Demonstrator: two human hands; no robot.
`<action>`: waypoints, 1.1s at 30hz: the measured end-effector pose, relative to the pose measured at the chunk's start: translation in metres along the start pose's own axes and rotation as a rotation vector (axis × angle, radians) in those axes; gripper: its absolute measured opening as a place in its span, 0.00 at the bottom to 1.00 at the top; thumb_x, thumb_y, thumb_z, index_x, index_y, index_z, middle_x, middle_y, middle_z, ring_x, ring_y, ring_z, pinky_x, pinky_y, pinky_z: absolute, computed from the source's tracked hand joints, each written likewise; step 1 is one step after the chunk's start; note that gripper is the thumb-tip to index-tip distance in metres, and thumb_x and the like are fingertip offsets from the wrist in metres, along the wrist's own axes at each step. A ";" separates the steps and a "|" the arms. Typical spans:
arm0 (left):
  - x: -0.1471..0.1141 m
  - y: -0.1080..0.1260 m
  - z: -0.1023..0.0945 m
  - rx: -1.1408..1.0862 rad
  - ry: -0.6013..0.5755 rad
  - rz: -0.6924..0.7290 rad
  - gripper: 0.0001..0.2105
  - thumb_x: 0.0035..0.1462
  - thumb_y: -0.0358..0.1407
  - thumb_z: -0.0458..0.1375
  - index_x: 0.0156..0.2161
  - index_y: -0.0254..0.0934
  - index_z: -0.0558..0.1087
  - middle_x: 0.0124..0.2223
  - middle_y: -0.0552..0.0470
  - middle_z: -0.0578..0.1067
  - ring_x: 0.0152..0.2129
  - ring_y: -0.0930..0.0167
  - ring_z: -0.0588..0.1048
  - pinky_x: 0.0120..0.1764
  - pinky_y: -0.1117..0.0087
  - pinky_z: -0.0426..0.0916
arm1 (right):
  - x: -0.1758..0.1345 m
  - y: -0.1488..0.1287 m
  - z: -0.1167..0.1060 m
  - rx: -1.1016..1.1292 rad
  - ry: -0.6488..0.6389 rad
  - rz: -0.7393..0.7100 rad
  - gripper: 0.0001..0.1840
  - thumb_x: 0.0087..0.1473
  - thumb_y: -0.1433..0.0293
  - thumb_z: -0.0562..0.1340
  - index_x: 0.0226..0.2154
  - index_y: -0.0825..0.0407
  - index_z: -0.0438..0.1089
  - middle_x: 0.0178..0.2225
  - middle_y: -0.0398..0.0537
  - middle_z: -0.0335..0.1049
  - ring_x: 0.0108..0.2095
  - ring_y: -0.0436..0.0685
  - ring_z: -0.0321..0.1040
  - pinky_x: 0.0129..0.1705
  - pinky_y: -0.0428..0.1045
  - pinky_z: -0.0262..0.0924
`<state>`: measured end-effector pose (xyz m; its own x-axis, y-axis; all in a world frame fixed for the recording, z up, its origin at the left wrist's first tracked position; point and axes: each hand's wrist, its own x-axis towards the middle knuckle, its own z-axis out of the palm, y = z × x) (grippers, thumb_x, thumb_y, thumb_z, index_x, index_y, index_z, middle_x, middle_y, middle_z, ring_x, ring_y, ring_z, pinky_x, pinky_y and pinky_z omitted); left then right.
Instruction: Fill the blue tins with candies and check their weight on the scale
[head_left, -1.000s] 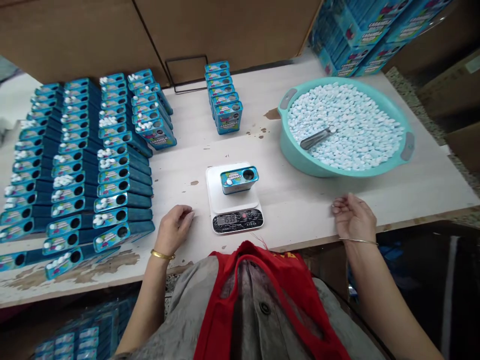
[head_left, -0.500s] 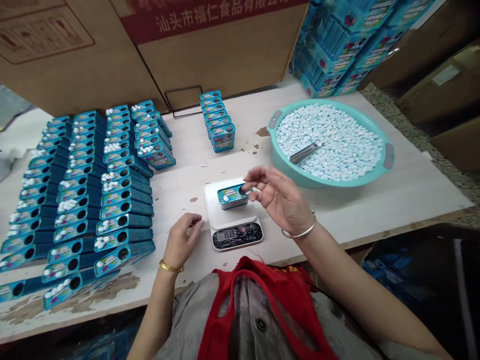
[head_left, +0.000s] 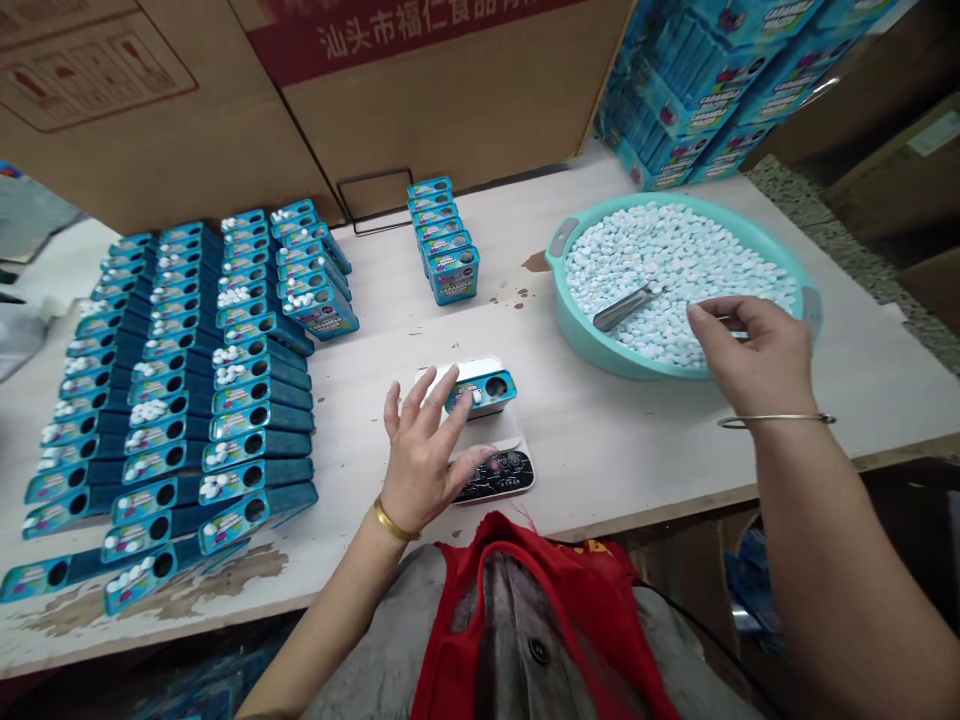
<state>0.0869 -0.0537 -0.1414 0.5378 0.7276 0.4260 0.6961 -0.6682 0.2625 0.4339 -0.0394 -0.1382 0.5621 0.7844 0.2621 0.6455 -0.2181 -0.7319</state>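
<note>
A blue candy tin [head_left: 491, 405] stands on the white kitchen scale [head_left: 511, 428], a round dark hole in its top and a white candy piece lying beside the hole. Fingers spread, my left hand [head_left: 420, 455] is at the tin's left end, with the thumb stretched across the scale's black panel and covering the readout. My right hand [head_left: 769, 360] hovers over the right front of a turquoise basin [head_left: 600, 355] full of small white candies [head_left: 675, 250]. Its thumb and forefinger are pinched together; what is between them, if anything, is hidden. A metal scoop [head_left: 622, 308] rests on the candies.
Rows of blue tins [head_left: 262, 420] fill the table's left side, many with white candies on top. A short row of tins [head_left: 454, 275] stands behind the scale. Stacked blue packs [head_left: 675, 150] are at the back right, and a large cardboard box [head_left: 442, 110] along the back.
My right hand has moved from the tin's hole to above the basin on the right. My left hand has come rightward, from beside the scale to the tin, its fingers spreading.
</note>
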 end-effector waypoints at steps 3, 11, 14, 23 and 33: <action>0.015 0.007 0.005 -0.001 -0.043 0.020 0.23 0.61 0.51 0.52 0.57 0.43 0.66 0.65 0.43 0.63 0.65 0.56 0.55 0.63 0.41 0.42 | 0.017 0.021 -0.005 -0.243 -0.172 0.026 0.08 0.47 0.66 0.68 0.27 0.52 0.70 0.31 0.51 0.70 0.30 0.55 0.63 0.37 0.54 0.56; 0.010 -0.020 -0.021 -0.100 0.144 -0.305 0.16 0.64 0.43 0.52 0.53 0.41 0.69 0.58 0.43 0.68 0.58 0.62 0.65 0.59 0.52 0.60 | 0.039 0.015 0.013 -0.449 -0.464 0.071 0.13 0.38 0.66 0.73 0.26 0.53 0.71 0.27 0.47 0.66 0.28 0.53 0.56 0.34 0.52 0.50; -0.016 -0.039 -0.027 -0.109 0.197 -0.435 0.12 0.64 0.41 0.52 0.48 0.39 0.72 0.51 0.45 0.73 0.51 0.65 0.71 0.55 0.58 0.66 | 0.035 0.008 0.016 -0.434 -0.452 0.037 0.06 0.43 0.73 0.70 0.25 0.52 0.72 0.23 0.42 0.63 0.26 0.51 0.56 0.34 0.51 0.51; -0.063 -0.048 -0.018 -0.156 0.115 -0.553 0.11 0.63 0.41 0.53 0.42 0.37 0.72 0.42 0.47 0.76 0.42 0.67 0.74 0.49 0.62 0.69 | 0.030 0.015 0.004 -0.304 -0.157 0.112 0.05 0.49 0.75 0.66 0.33 0.57 0.76 0.24 0.48 0.67 0.27 0.53 0.64 0.39 0.53 0.58; -0.057 -0.048 -0.011 -0.268 0.091 -0.497 0.11 0.64 0.40 0.53 0.45 0.37 0.71 0.41 0.46 0.74 0.40 0.68 0.74 0.46 0.63 0.70 | 0.033 0.004 -0.005 0.620 -0.324 0.549 0.10 0.52 0.77 0.58 0.23 0.49 0.60 0.23 0.40 0.49 0.20 0.47 0.47 0.22 0.50 0.40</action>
<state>0.0176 -0.0651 -0.1692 0.1254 0.9561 0.2648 0.7034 -0.2739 0.6558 0.4575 -0.0175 -0.1295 0.4757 0.8079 -0.3479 -0.1207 -0.3318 -0.9356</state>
